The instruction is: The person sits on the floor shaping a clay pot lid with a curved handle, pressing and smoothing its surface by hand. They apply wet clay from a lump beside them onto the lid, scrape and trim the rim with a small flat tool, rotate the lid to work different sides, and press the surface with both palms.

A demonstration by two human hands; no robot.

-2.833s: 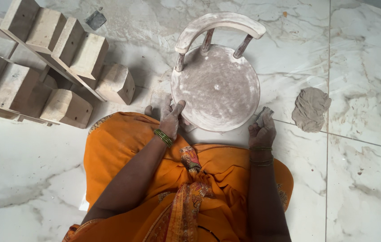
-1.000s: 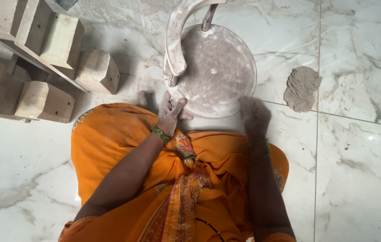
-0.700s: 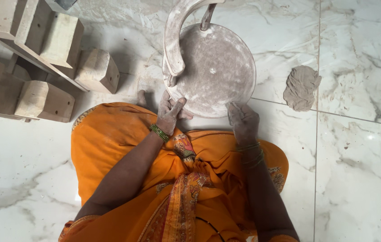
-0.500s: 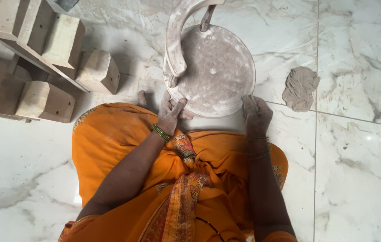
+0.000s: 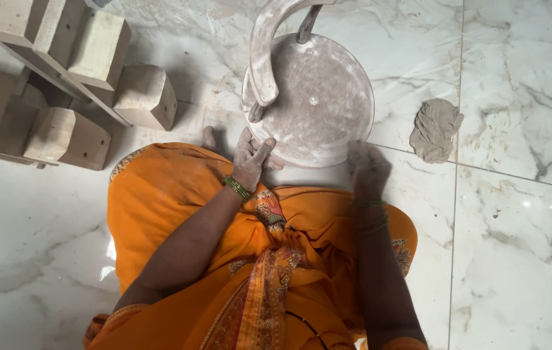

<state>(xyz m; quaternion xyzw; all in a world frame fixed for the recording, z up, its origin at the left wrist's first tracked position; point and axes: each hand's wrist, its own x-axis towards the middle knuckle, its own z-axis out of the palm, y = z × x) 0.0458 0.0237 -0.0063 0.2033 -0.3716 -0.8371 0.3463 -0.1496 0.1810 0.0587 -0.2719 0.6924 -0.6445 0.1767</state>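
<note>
A person in orange cloth is sitting on a marble floor [image 5: 522, 246]. Their left hand [image 5: 251, 157], fingers loosely spread, is pressing the near edge of a round dusty stool seat [image 5: 318, 97] at upper centre. Their right hand [image 5: 367, 170] is blurred at the rim, its grip unclear. A crumpled rag [image 5: 435, 128] is lying to the right.

A dusty grey-brown round wooden stool seat [image 5: 318, 97] lies on white marble floor [image 5: 516, 246] veined grey. Bright orange patterned cloth [image 5: 276, 272] covers the lap. Green bangles [image 5: 238, 188] ring the wrist behind the left grip [image 5: 250, 159]. Pale beige wooden blocks [image 5: 101, 48].
</note>
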